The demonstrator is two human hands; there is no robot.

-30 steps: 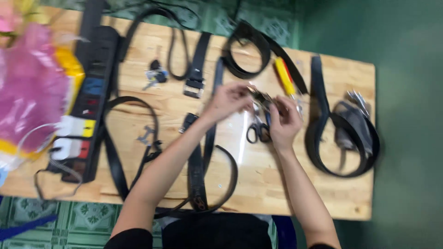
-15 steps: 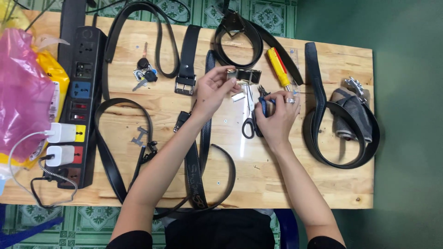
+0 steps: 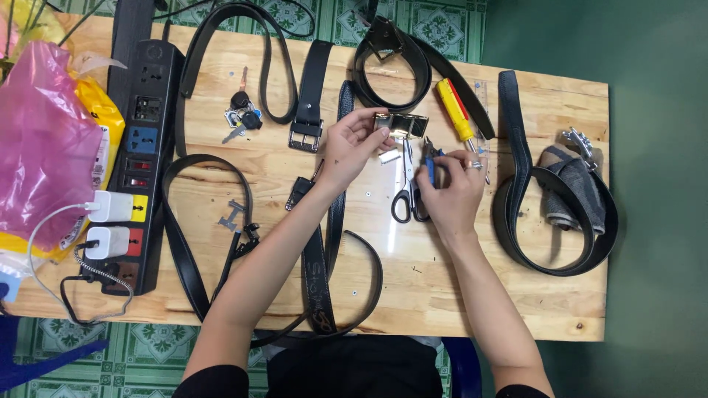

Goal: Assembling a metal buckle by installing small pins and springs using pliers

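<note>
Near the upper middle of the frame, the left hand [image 3: 348, 147] pinched a gold belt buckle [image 3: 402, 125] above the wooden table [image 3: 442, 295]. The right hand [image 3: 451, 188] closed round blue-handled pliers [image 3: 430, 158]. A loose pinch could drop the buckle onto the scissors [image 3: 407, 193]. Half a second earlier, both hands sat closer together.

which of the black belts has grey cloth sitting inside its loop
The coiled belt at the table's far right, beyond the right hand. It rings a folded grey cloth; the other belts enclose only bare wood.
</note>
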